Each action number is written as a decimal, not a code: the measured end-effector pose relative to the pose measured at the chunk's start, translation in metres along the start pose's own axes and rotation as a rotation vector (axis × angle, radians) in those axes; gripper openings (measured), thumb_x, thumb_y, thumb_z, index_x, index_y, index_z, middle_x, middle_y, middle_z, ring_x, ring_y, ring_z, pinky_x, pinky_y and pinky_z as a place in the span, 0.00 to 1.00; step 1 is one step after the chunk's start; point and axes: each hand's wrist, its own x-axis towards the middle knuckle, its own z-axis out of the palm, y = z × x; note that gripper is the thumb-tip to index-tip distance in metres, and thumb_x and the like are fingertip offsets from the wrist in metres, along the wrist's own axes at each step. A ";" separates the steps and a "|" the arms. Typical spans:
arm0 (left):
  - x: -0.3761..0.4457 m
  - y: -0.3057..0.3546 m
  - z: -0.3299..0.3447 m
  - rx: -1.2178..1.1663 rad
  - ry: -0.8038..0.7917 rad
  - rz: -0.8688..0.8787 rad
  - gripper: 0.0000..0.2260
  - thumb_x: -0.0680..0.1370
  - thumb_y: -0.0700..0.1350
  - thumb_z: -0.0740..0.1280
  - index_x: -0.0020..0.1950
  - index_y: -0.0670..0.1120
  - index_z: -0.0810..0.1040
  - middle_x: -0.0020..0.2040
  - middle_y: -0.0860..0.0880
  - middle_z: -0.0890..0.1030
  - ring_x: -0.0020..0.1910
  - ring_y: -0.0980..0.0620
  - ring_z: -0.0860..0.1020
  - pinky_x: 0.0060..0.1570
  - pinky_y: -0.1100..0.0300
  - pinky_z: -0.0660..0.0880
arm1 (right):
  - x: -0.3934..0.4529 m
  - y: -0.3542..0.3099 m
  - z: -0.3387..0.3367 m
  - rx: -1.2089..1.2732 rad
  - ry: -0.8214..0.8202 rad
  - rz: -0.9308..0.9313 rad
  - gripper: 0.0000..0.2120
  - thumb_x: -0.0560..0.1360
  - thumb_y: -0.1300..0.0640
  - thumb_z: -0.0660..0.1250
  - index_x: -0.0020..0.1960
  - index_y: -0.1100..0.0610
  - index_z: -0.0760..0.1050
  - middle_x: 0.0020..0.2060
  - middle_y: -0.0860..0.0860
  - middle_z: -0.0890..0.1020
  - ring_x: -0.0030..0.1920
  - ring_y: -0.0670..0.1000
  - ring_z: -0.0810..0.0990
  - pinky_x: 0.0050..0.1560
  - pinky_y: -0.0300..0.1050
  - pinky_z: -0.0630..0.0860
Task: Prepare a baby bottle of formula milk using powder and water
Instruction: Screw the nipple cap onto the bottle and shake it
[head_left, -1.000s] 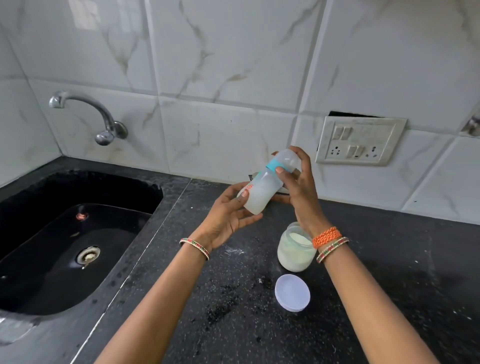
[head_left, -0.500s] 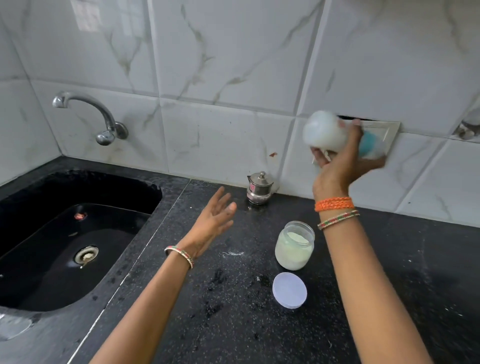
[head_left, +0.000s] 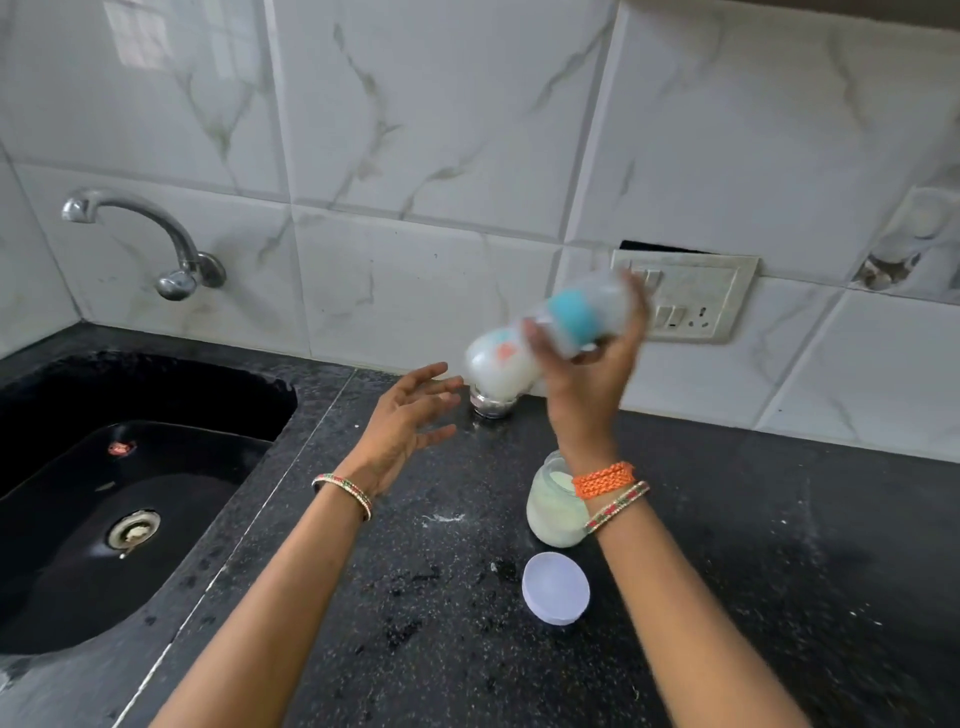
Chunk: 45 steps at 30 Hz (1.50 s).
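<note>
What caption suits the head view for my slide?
Right hand shaking capped baby bottle above open powder jar; left hand open.

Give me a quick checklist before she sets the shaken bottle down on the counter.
1. Grip on the bottle: ok, the right hand is wrapped round its neck.
2. Cap on the bottle: ok, the teal ring and clear cover are on.
3. Powder fully mixed: cannot tell, the bottle is blurred.
4. Left hand free to help: ok, open and holding nothing.
5. Powder jar closed: not ok, its lid lies on the counter in front of it.
6. Counter clean: not ok, white powder is spilled left of the jar.
</note>
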 end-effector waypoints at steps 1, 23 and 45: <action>0.000 -0.001 0.000 -0.020 -0.005 -0.001 0.16 0.77 0.36 0.64 0.64 0.47 0.73 0.58 0.48 0.81 0.57 0.49 0.80 0.53 0.50 0.77 | 0.000 0.005 -0.001 0.108 0.173 0.010 0.40 0.65 0.59 0.75 0.70 0.55 0.57 0.62 0.50 0.69 0.53 0.46 0.79 0.47 0.46 0.81; -0.003 -0.023 0.008 0.101 -0.057 -0.166 0.11 0.76 0.39 0.66 0.58 0.46 0.77 0.55 0.47 0.83 0.52 0.48 0.80 0.51 0.51 0.79 | -0.003 0.078 -0.060 -0.525 -0.004 0.276 0.36 0.72 0.61 0.71 0.71 0.50 0.52 0.54 0.51 0.72 0.54 0.56 0.78 0.53 0.56 0.80; -0.005 -0.017 0.003 0.124 -0.020 -0.188 0.10 0.76 0.39 0.66 0.57 0.46 0.76 0.52 0.49 0.82 0.46 0.50 0.80 0.49 0.51 0.78 | -0.019 0.069 -0.034 -0.260 -0.120 0.410 0.29 0.67 0.58 0.76 0.60 0.55 0.62 0.50 0.53 0.76 0.44 0.48 0.79 0.46 0.45 0.79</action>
